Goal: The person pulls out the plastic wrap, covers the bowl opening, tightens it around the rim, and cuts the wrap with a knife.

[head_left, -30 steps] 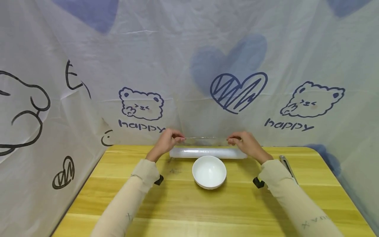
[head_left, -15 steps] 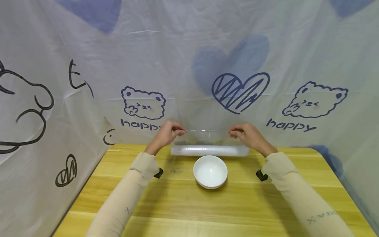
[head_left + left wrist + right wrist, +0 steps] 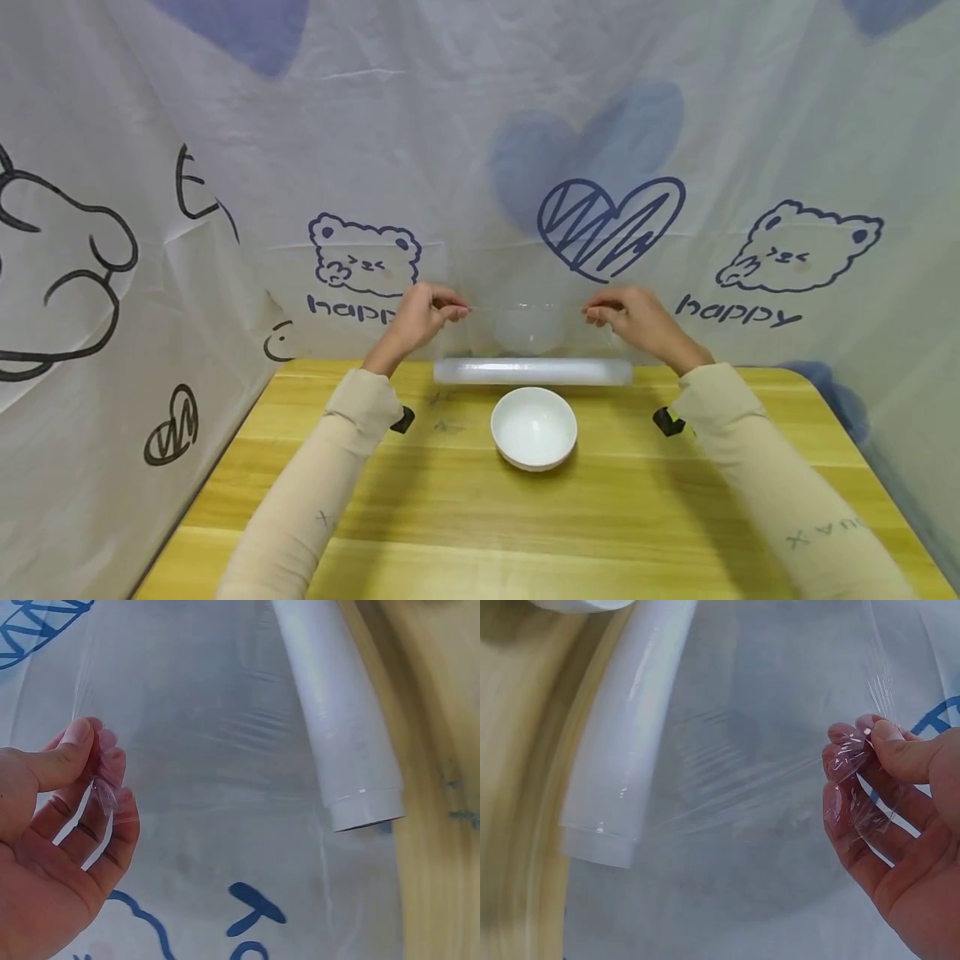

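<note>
A roll of cling film lies crosswise at the far edge of the wooden table, behind a white bowl. From it a clear sheet of cling film stretches up between both hands. My left hand pinches one corner of the sheet between thumb and forefinger, the other fingers loosely bent. The opposite corner is pinched by my right hand, and in the right wrist view loose film clings over its fingers. Both hands are raised above and behind the roll.
The wooden table ends just behind the roll, where a white printed cloth hangs as a backdrop. A black wrist device shows under the right sleeve, and another black device under the left.
Both hands have risen and moved farther from the body, drawing more film up off the roll. The roll has shifted slightly toward the back. A grey knife-like tool at the right is now hidden by the sleeve.
</note>
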`<state>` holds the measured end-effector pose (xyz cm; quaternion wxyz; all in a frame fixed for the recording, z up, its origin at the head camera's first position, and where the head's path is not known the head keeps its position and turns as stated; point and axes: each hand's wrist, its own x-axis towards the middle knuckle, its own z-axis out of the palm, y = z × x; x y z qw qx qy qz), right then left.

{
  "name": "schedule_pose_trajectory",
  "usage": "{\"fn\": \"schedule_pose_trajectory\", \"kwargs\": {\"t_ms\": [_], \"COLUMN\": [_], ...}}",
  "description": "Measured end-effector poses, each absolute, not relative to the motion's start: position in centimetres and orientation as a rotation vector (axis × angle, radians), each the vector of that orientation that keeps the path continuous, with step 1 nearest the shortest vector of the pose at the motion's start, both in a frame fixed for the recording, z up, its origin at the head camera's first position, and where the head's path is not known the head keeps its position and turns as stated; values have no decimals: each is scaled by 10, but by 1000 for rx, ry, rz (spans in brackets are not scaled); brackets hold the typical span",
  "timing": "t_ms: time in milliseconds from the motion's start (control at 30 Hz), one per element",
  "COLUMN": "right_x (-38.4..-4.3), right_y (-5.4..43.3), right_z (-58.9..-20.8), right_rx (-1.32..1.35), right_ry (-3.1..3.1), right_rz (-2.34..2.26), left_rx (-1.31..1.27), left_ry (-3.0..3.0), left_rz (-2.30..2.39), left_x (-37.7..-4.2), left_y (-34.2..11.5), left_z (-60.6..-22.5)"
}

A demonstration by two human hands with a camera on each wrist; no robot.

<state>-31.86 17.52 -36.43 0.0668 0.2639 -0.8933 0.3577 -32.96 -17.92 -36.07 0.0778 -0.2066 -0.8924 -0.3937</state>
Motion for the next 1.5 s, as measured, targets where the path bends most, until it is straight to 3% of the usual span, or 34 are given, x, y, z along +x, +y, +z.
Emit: {"fn": "schedule_pose_trajectory", "kwargs": {"t_ms": [1133,1500], "right_x": [-317,-306], "right_y": [174,176], "right_z": [-353,-345], "right_rx": [760,764], "right_ry": [-2742,-2738], "right_rz": [1081,1057], "left_rx": [-625,-676], "left_ry": [-2645,-2597], "left_rz": [-1180,-1146], "left_x": [-329,-316], "left_y": [-180,-179], "left_z": [-353,-344]}}
